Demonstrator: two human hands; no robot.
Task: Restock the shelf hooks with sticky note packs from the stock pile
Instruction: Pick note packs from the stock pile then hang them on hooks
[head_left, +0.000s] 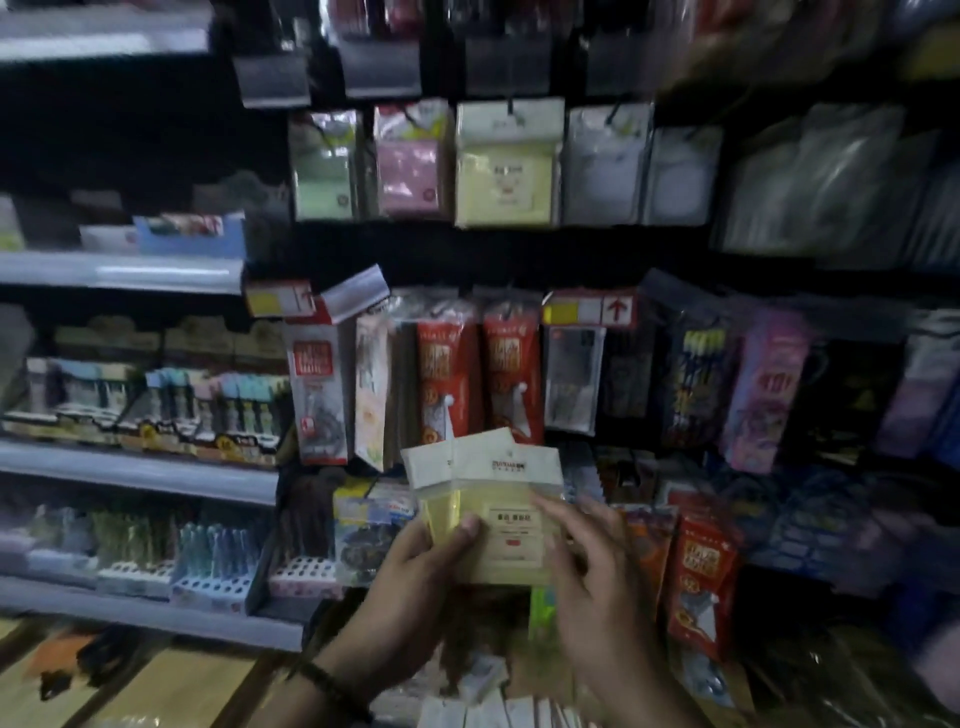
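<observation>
I hold a small stack of yellow sticky note packs (498, 499) in front of the shelf, low in the middle. My left hand (415, 571) grips the stack from the left, thumb on its front. Fingers of my right hand (592, 577) curl round the stack's right edge. Higher up, green (323, 166), pink (410, 163), yellow (508, 166) and white (605, 166) sticky note packs hang on the hooks. More packs of the stock pile (498, 712) lie at the bottom edge, partly hidden by my arms.
Red packets (478, 364) and other stationery hang on the hooks just behind the held stack. Grey shelves (140, 467) with pens and correction items run along the left. A wooden floor (156, 686) shows at the lower left. The picture is blurred.
</observation>
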